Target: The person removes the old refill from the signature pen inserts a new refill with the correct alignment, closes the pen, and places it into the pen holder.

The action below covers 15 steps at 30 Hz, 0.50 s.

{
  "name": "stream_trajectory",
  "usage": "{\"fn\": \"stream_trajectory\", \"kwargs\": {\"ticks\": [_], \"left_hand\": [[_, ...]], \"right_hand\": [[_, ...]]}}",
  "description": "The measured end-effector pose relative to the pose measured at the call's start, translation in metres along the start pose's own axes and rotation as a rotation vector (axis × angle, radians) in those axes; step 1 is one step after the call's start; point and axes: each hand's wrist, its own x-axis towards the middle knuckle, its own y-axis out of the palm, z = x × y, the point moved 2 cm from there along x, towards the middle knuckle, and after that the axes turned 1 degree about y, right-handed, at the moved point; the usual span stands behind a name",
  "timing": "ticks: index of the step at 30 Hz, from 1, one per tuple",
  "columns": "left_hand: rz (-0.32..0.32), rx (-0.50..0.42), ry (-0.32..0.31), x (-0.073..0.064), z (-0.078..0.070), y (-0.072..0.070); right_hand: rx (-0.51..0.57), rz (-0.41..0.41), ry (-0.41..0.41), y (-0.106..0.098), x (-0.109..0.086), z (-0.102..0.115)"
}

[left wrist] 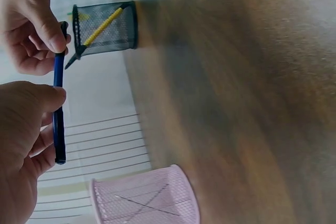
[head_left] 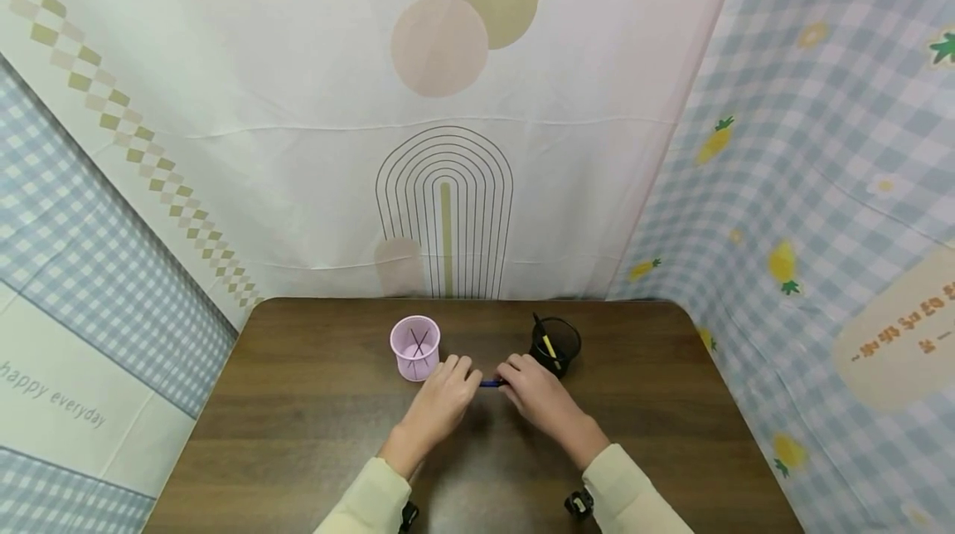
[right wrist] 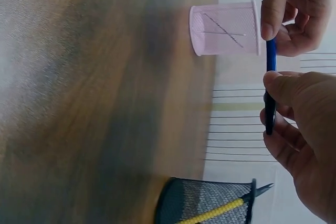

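A slim blue pen (head_left: 490,383) with dark ends is held up over the table between both hands. My left hand (head_left: 443,393) pinches one part of it with thumb and fingers. At the other end, the right hand (head_left: 539,393) pinches the dark part, as the right wrist view shows, where the pen (right wrist: 271,55) runs from hand to hand. A pink mesh pen cup (head_left: 406,370) stands just beyond the left hand, with thin dark sticks crossed inside. Beyond the right hand is a black mesh pen cup (head_left: 573,342), where a yellow-and-black pen (head_left: 549,346) leans.
The brown wooden table (head_left: 298,401) ends at a hanging white cloth (head_left: 298,211) with printed arches. Checked cloth (head_left: 746,186) hangs along the right side, and similar cloth on the left. Dark devices (head_left: 578,504) sit at the wrists.
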Motion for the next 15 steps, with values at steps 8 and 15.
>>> {"fn": "stream_trajectory", "kwargs": {"ticks": [8, 15], "left_hand": [[0.011, -0.008, -0.012, 0.017, 0.004, -0.013], [0.011, 0.017, -0.005, 0.034, 0.009, -0.028]], "right_hand": [[0.024, -0.046, -0.021, -0.020, 0.010, -0.003], [0.007, -0.077, -0.036, -0.040, 0.021, -0.004]]}}
